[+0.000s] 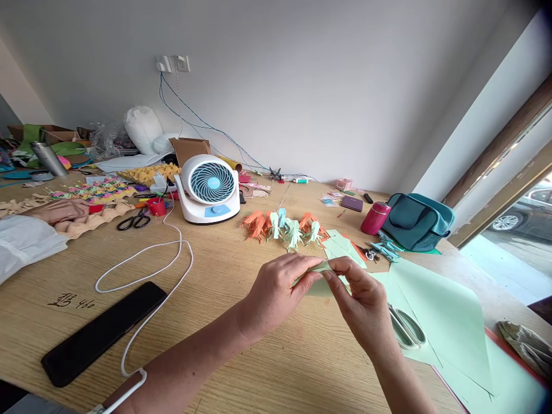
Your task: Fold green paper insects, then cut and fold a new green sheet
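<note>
A small piece of pale green paper is pinched between both hands above the table. My left hand grips its left end with thumb and fingers. My right hand pinches the other end, thumb against bent fingers. Part of the paper is hidden by the fingers. Beyond the hands stands a row of folded paper figures, orange and pale green. Cut pale green pieces lie just behind my right hand. Scissors with pale handles rest on green sheets to the right.
A white fan stands behind the figures. A black power bank or phone-like slab and a white cable lie at left. Black scissors are farther back. A pink cup and teal bag stand at right.
</note>
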`<action>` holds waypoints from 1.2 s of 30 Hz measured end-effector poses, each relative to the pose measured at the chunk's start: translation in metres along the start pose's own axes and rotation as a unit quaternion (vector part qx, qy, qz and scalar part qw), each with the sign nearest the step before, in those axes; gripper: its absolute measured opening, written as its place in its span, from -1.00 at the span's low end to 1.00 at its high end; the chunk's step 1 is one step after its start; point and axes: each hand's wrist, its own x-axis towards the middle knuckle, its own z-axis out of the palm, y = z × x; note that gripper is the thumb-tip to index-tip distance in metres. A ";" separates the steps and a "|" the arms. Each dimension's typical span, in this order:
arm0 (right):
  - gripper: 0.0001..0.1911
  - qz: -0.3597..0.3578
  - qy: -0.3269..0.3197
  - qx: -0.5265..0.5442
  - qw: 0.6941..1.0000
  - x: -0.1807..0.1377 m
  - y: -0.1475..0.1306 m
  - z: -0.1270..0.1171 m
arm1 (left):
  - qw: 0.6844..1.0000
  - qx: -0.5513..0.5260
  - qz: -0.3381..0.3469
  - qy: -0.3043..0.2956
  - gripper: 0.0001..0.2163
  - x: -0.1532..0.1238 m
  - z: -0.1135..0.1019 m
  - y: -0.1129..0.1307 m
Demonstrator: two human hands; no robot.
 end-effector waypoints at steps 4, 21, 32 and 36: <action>-0.93 0.009 0.012 0.047 0.999 -0.002 0.005 0.004 | 1.000 0.012 0.007 0.008 -0.81 -0.001 0.000 0.001; -0.84 0.016 0.071 0.069 0.995 -0.001 0.004 0.010 | 0.999 0.032 0.016 0.007 -0.87 -0.002 0.001 0.002; -0.95 -0.007 0.061 0.063 0.996 0.002 0.008 0.008 | 0.999 0.024 0.023 0.005 -0.88 -0.003 0.001 0.000; -0.97 -0.012 0.053 0.072 0.996 0.002 0.009 0.007 | 0.999 0.024 0.031 0.006 -0.88 -0.002 0.001 0.000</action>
